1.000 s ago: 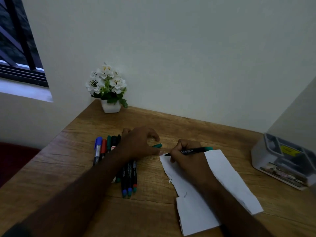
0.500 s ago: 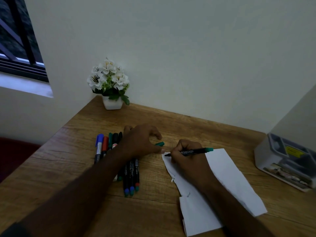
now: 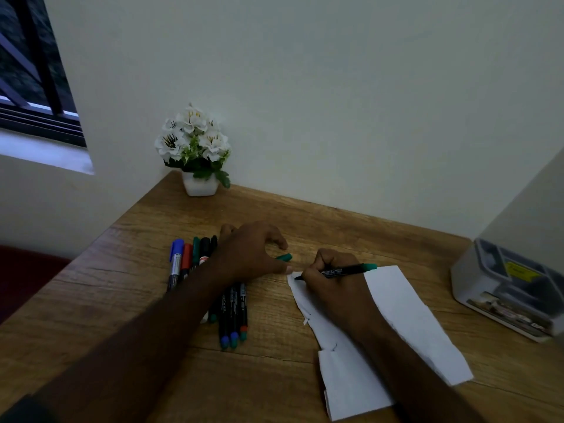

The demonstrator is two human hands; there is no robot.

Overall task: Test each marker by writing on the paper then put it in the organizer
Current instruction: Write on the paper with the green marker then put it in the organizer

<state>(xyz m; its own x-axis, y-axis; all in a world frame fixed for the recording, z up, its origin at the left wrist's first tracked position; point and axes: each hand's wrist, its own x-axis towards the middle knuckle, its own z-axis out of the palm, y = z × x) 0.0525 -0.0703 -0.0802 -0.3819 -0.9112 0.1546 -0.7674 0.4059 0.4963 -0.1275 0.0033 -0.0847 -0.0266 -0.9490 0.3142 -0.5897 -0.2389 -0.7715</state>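
Observation:
My right hand grips a black marker with a green end, its tip touching the top left corner of the torn white paper. My left hand rests on the table beside that corner, holding a green cap between thumb and fingers. Several markers lie in a row under and left of my left forearm, among them a blue-capped one. The grey organizer stands at the right edge of the table, apart from both hands.
A white pot of white flowers stands at the table's back left corner against the wall. The wooden table ends at a drop on the left, with a window above it. A wall rises just behind the organizer.
Both hands and the marker stay where they were on the paper's corner. The camera has tilted slightly upward, so everything sits a little lower in view.

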